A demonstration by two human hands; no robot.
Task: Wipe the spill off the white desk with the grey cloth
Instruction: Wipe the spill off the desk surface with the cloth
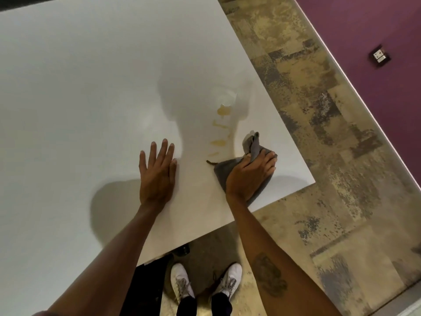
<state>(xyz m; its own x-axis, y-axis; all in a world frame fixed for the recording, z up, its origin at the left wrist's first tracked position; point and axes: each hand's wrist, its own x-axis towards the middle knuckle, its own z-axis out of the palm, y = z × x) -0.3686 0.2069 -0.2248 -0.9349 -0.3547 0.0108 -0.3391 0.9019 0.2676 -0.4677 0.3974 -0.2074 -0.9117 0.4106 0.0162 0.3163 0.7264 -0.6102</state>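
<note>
The white desk (pixel 79 99) fills the left and middle of the head view. A yellowish spill (pixel 223 109) lies near its right edge as a small puddle, with thin streaks (pixel 216 141) trailing toward me. A grey cloth (pixel 252 145) rests crumpled on the desk just right of the streaks. My right hand (pixel 247 173) presses down on it, fingers curled over its folds. My left hand (pixel 157 172) lies flat on the bare desk, fingers spread, holding nothing, left of the streaks.
The desk's right corner (pixel 313 180) and front edge are close to the cloth. Beyond lies patterned brown floor (pixel 319 133) and a purple wall (pixel 376 30) with a socket. My white shoes (pixel 182 283) stand below the desk edge. A faint clear cup (pixel 224 96) seems to stand behind the puddle.
</note>
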